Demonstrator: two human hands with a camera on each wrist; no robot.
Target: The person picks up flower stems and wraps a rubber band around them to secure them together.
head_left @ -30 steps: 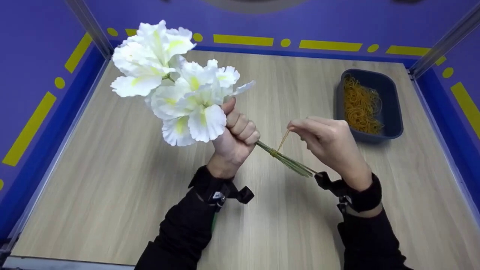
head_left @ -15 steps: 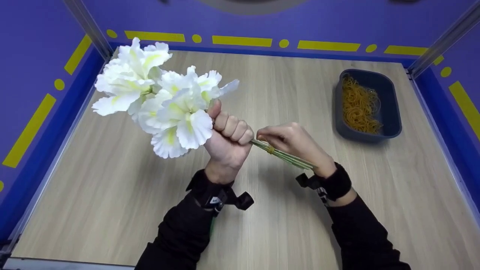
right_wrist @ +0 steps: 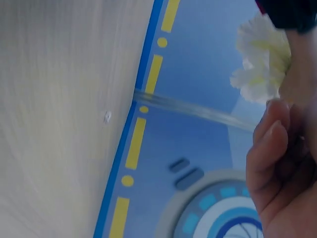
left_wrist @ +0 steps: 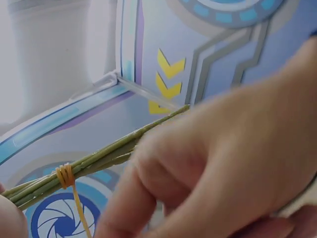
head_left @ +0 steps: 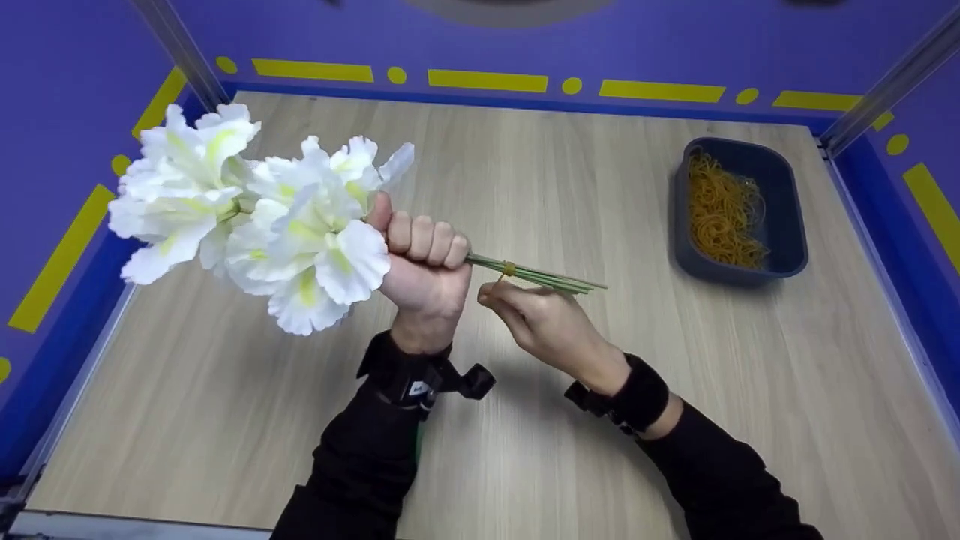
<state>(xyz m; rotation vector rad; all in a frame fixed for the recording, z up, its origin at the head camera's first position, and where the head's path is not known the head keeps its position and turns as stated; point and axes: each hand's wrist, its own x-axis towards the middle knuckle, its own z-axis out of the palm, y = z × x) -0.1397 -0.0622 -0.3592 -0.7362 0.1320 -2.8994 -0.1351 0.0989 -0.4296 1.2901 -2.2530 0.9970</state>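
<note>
White artificial flowers with yellow-tinged petals fan out at the left of the head view. My left hand grips their bundled green stems just below the blooms, and the stem ends point right. A yellow rubber band is wound several times round the stems. From those turns one stretched strand runs down to my right hand, which pinches it below the stems. In the right wrist view, curled fingers of my right hand show, with part of a white bloom behind.
A dark grey plastic bin holding a heap of yellow rubber bands stands at the back right of the wood-grain table. Blue panels with yellow marks enclose the table at the back and sides.
My left hand and the flowers have moved left and turned, so the stems lie flatter. The right hand has passed from above the stems to below them, drawing the band's strand along.
</note>
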